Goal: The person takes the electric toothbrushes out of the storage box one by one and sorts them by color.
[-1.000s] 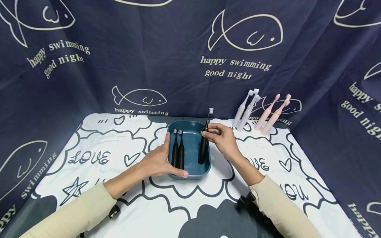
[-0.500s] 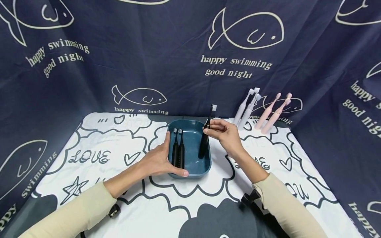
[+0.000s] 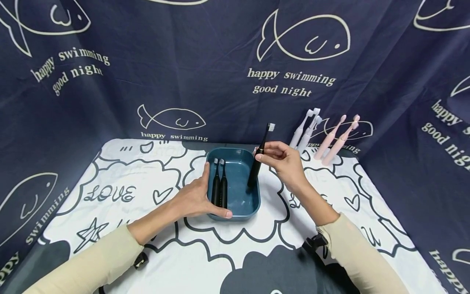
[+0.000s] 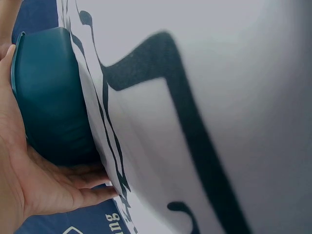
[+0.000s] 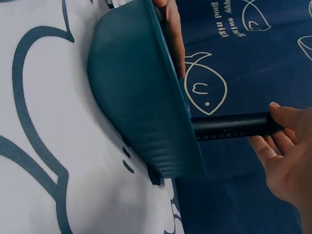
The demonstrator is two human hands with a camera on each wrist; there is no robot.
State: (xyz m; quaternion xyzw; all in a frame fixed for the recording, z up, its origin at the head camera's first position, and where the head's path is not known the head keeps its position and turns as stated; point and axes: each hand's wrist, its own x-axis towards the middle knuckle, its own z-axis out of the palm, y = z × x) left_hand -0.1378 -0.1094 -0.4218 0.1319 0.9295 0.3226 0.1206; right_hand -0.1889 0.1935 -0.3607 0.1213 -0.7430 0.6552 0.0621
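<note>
A dark blue plastic bin (image 3: 238, 212) stands on the table. My left hand (image 3: 194, 198) holds its near-left corner, thumb along the front rim and fingers against the left wall; the left wrist view shows this hand (image 4: 44, 180) around the bin's outer side (image 4: 51, 92). Two black electric toothbrushes (image 3: 219, 188) lean side by side inside at the left. My right hand (image 3: 288, 163) pinches a third black electric toothbrush (image 3: 254, 173) near its neck, bristles up, tilted over the right rim. In the right wrist view its handle (image 5: 229, 126) rises past the bin's edge.
White-lilac electric toothbrushes (image 3: 304, 132) stand upright at the back right, just beyond my right hand. Beside them stand several pink ones (image 3: 335, 141). A dark blue fish-print cloth (image 3: 227, 81) hangs behind the table, which has a black-and-white patterned cover (image 3: 121, 171).
My right hand has raised the black toothbrush and shifted it up and to the right, its lower end rising within the bin. The left hand and bin have stayed in place.
</note>
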